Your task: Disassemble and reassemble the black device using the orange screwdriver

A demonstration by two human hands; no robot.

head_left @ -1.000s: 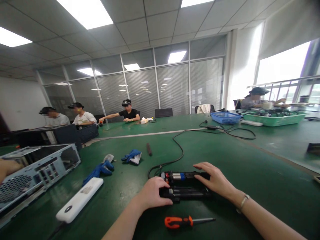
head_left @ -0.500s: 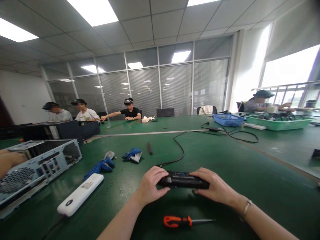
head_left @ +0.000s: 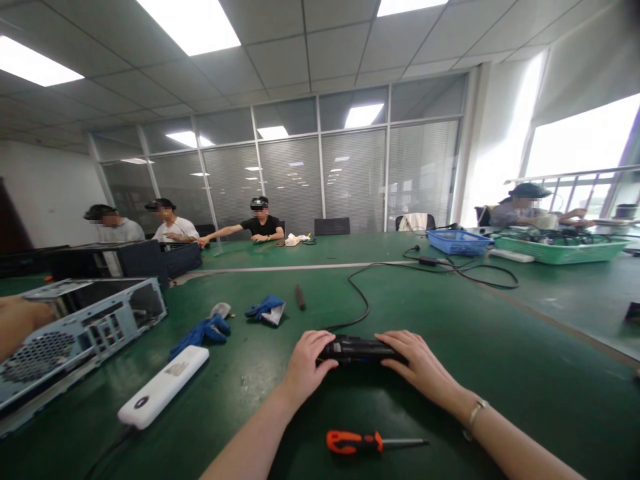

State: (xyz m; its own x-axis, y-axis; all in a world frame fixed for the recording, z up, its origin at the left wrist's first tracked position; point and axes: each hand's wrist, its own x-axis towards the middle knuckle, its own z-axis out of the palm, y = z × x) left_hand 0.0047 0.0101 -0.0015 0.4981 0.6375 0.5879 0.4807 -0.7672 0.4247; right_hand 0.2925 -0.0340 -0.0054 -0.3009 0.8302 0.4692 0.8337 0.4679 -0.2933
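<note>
Both of my hands grip a long black device (head_left: 359,349), one at each end, above the green table (head_left: 490,353). My left hand (head_left: 309,363) has its fingers over the left end and the thumb along the near side. On the right end, my right hand (head_left: 413,360) is closed in the same way. The device's exact kind does not show; a small blue patch is visible on its near side. An orange-and-black screwdriver (head_left: 355,442) lies closer to me, its shaft pointing right. A black cable (head_left: 367,297) runs from behind the device.
A white power strip (head_left: 165,387), blue gloves (head_left: 203,333) and a dark bar (head_left: 300,297) lie to the left. Another person's hand (head_left: 23,323) is at an open computer case (head_left: 100,327). Blue (head_left: 457,243) and green baskets (head_left: 565,250) stand far right.
Both hands have tilted the black device and shifted it slightly away from me. Its blue part, formerly on the upper side, now shows on the near side.
</note>
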